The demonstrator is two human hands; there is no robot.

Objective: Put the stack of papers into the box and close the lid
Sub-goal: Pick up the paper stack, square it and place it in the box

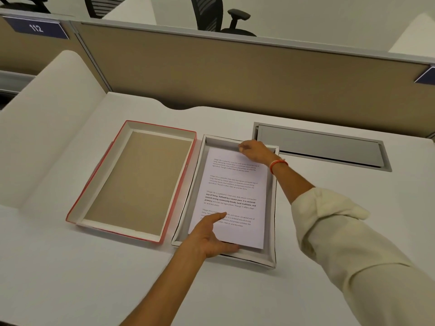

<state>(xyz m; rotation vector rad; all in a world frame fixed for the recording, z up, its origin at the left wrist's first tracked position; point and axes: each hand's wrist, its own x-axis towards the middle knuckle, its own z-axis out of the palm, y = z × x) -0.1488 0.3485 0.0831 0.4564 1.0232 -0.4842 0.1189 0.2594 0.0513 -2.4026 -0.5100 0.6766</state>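
Observation:
A shallow white box lies on the desk, and the stack of printed papers rests inside it. My left hand holds the near left corner of the stack, thumb on top and fingers underneath. My right hand pinches the far edge of the stack at the box's back wall. The red-sided lid lies upside down just left of the box, its brown inside facing up, touching or nearly touching the box.
A grey cable hatch is set into the desk behind and to the right of the box. A beige partition runs along the desk's far edge. A white side divider rises at the left. Office chairs stand beyond.

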